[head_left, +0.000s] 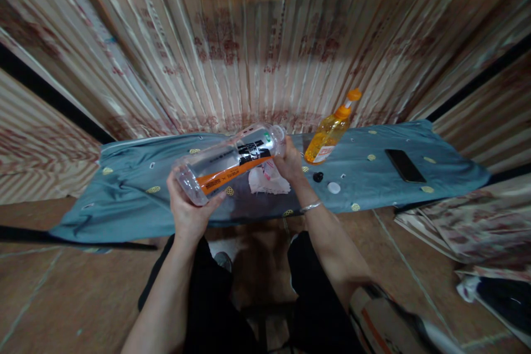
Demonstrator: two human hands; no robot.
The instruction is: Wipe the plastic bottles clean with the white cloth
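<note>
A large clear plastic bottle (232, 163) with a black, silver and orange label is held tilted above the cloth-covered table. My left hand (191, 204) is wrapped around its base, at the lower left. At the neck end, up and to the right, my right hand (289, 159) grips the bottle, its fingers partly hidden behind it. Under the bottle lies a crumpled white cloth or tissue (269, 180) with pinkish marks. Right of my right hand are a small black cap (318, 177) and a white round cap (334, 187).
An orange pump bottle (327, 135) with yellow-orange liquid stands near the table's back edge. A dark phone (405, 166) lies at the right. The table (136, 188) has a blue-green patterned cover. Striped curtains (257, 38) hang close behind it.
</note>
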